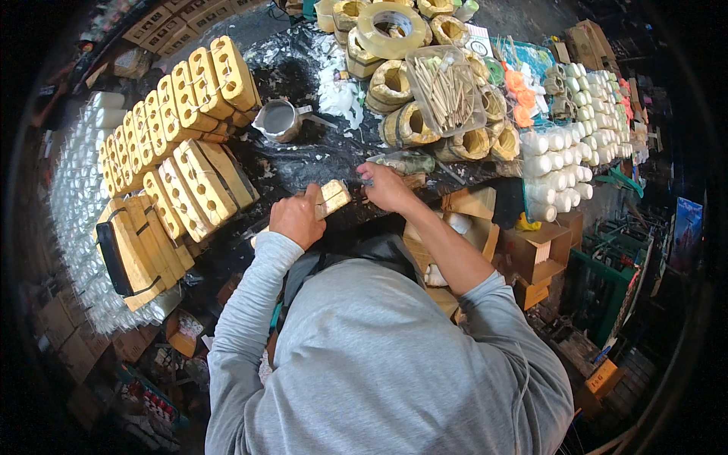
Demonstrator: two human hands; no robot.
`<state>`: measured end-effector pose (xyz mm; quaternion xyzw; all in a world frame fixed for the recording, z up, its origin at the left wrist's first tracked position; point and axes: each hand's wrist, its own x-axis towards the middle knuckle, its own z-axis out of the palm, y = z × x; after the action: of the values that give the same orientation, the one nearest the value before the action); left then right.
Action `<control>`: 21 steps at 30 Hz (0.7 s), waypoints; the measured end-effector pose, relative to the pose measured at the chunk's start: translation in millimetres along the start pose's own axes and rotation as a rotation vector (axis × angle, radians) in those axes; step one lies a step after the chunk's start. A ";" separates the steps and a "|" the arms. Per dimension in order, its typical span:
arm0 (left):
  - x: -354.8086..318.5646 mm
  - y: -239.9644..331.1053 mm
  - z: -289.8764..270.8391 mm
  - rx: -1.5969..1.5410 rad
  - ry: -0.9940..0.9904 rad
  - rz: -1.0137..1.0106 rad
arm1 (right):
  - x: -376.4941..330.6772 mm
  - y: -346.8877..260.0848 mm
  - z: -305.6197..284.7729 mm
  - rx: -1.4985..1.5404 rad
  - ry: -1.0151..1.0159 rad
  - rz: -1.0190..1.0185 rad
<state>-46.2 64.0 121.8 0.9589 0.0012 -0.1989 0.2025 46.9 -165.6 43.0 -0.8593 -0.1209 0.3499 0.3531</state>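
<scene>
My left hand [298,218] is closed round a pale, cream-coloured block [334,197] with a seam along it, held at the near edge of the black-covered table [303,163]. Just right of the block, my right hand [385,186] has its fingers curled together; whatever they pinch is too small to make out. Close behind that hand lies a greenish, clear bottle-like thing [406,162]. A grey metal pot [279,120] with a side handle, holding grey liquid, stands beyond my left hand.
Yellowish blocks with round holes [171,114] stand in rows at left. Hollow round moulds [409,125] crowd the back right, under a tape roll [391,30] and a clear box of wooden sticks [446,89]. White cylinders [557,174] are stacked right; cardboard boxes [535,250] sit below.
</scene>
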 end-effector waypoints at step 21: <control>-6.5 4.2 13.3 -0.001 0.049 0.076 | -45.1 -79.0 -25.7 0.088 -0.033 0.148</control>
<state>-56.9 55.5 114.8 0.9627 -0.0300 -0.1676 0.2104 34.9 -142.5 134.0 -0.8436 -0.0474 0.3939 0.3618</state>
